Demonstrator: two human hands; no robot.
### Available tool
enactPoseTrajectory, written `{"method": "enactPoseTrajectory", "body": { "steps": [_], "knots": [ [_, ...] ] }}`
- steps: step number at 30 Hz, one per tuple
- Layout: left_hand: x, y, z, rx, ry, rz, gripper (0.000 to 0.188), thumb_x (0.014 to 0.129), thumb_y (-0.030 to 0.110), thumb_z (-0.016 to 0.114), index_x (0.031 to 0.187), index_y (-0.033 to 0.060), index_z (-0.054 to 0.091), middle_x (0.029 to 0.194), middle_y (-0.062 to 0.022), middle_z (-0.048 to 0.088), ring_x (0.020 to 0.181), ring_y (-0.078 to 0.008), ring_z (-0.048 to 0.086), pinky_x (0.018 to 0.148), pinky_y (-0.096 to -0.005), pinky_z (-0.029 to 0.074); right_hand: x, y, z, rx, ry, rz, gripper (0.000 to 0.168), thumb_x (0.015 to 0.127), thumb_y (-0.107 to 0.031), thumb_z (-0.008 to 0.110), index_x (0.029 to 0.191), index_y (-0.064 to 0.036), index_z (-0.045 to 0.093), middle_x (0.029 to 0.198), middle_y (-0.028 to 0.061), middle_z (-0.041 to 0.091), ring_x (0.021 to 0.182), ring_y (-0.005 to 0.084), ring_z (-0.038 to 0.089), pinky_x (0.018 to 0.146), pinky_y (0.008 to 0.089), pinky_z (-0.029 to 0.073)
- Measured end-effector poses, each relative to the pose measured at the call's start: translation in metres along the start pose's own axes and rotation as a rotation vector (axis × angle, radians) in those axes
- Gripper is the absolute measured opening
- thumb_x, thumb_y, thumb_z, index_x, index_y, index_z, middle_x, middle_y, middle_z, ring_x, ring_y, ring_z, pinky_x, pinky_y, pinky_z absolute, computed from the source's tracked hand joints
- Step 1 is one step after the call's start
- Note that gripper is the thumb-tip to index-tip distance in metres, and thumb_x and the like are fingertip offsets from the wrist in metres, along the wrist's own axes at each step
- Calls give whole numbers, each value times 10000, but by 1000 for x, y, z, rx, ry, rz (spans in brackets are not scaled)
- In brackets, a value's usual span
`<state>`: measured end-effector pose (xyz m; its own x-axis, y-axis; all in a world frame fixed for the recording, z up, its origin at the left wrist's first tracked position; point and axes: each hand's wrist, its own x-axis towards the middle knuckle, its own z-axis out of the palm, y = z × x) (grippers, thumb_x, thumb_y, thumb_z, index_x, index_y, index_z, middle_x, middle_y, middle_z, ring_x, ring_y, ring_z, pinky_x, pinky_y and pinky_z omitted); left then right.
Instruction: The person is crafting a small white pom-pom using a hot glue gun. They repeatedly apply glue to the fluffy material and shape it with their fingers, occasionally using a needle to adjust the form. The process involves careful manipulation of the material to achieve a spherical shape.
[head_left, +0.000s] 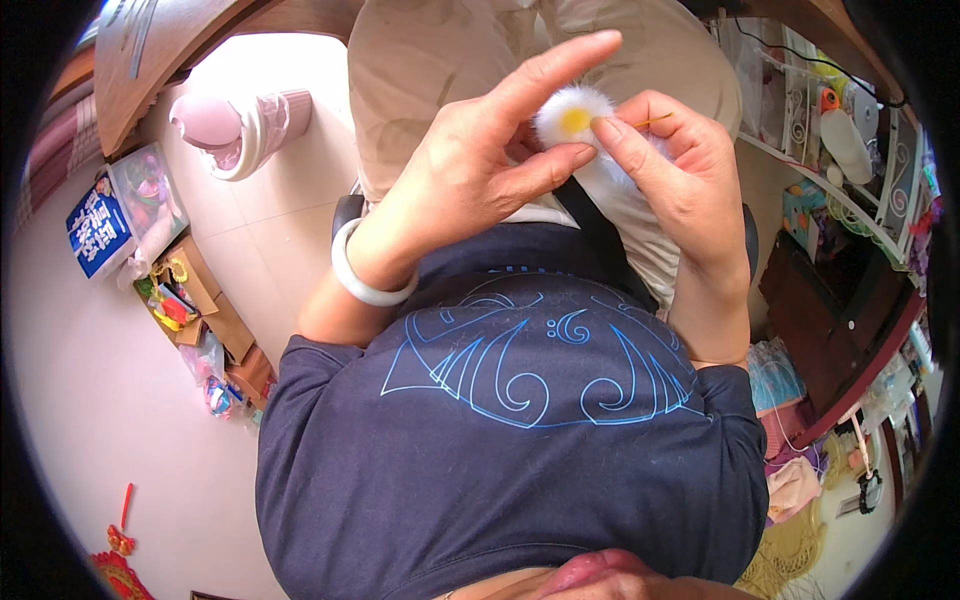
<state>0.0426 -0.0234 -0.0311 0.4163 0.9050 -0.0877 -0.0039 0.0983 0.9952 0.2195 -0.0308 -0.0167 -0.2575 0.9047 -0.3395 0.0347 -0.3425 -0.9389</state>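
Observation:
A white fluffy pompom-like piece with a yellow centre (574, 120) is held up between both hands above the lap. My left hand (487, 150) has its thumb at the pompom's lower edge, its index finger stretched out beyond the top. Its other fingers are mostly hidden behind the fluff. With the thumb tip over the yellow centre's right side, my right hand (675, 165) pinches the pompom. A thin golden stem or wire (656, 120) sticks out between the right thumb and fingers. More white fluff (616, 176) shows below the right thumb, partly covered by that hand.
Beige-trousered legs (435, 82) lie under the hands. A curved wooden table edge (172, 60) is at upper left, near a pink lidded bin (277, 127). Cardboard boxes (214, 307) hold small items at left. A white metal rack (832, 191) and dark wooden furniture (810, 315) stand at right.

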Motion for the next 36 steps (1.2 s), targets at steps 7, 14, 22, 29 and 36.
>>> {"method": "enactPoseTrajectory", "body": {
  "steps": [7,14,22,29,36],
  "knots": [
    [4,1,-12,315,-67,82,408,726,14,703,1121,46,608,814,21,606,717,-46,552,592,-168,434,3,-2,-1,26,-26,14,121,867,-102,589,829,9,616,734,-20,573,674,29,488,592,180,390],
    [2,-3,-15,71,-89,-183,329,775,-12,658,1098,-12,594,888,-80,649,778,-120,648,687,-194,518,7,-8,-8,186,-99,133,155,875,-142,586,890,9,620,760,-6,592,689,39,513,608,181,404],
    [16,1,-16,365,2,-26,337,722,67,720,1045,41,626,800,-56,654,643,-87,597,569,-207,478,13,-4,-23,116,-56,130,210,869,-171,595,990,0,593,836,0,595,733,52,527,636,200,433],
    [29,4,-28,239,123,65,327,774,-75,629,1095,-48,570,929,-93,632,795,-142,639,708,-231,539,21,-67,-68,-181,347,-363,218,825,-85,615,1014,20,591,902,69,629,824,111,577,760,234,453],
    [26,4,-25,60,367,129,349,698,40,739,1033,47,640,791,-50,642,613,-65,539,544,-202,442,64,-125,-114,-1316,922,-713,314,802,-103,566,1102,-11,561,1075,132,576,990,256,537,878,346,406]
  ]
}}
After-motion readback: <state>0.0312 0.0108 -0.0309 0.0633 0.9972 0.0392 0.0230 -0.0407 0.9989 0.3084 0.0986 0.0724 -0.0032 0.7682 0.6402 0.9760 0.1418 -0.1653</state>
